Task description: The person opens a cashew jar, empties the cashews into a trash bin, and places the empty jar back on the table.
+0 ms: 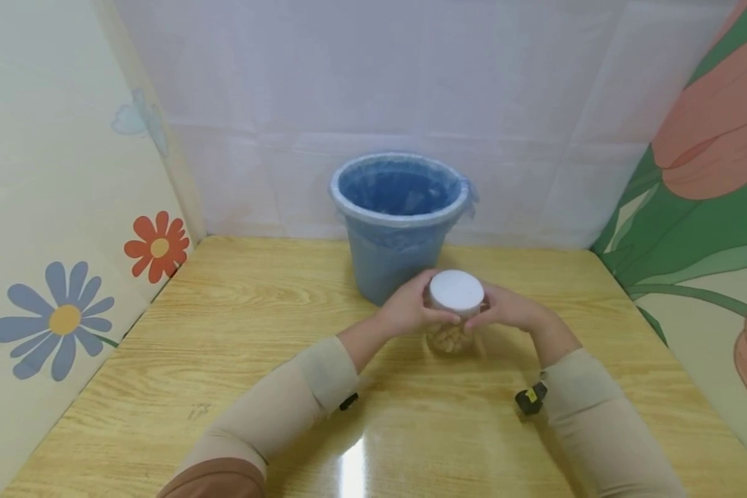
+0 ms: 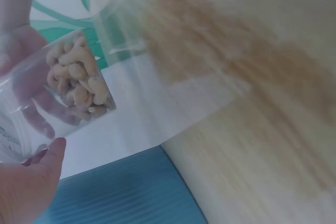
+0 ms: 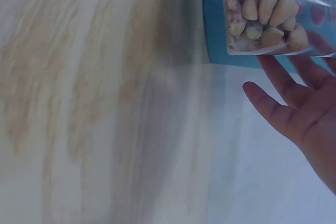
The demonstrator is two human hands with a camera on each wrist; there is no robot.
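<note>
Jar: clear-walled, upright, between both hands, right of the table's middle (image 1: 268,304) and nearer its far edge than its near one; whether its base touches the wood cannot be told. The jar (image 1: 450,337) is the thing in hand.
Lid: white (image 1: 456,290), seated on top.
Contents: pale, curved nuts (image 2: 79,77) gathered at the base end.
Left hand: grips (image 1: 411,308) the jar's left side, thumb across the front below the lid.
Right hand: holds (image 1: 507,308) the opposite side between thumb and spread fingers.
Bucket: blue (image 1: 382,259), bag-lined, midway between the far corners, behind and left of the jar.
Progress: two-handed hold apparently complete; lid unopened, nuts inside, letting go not yet done.
</note>
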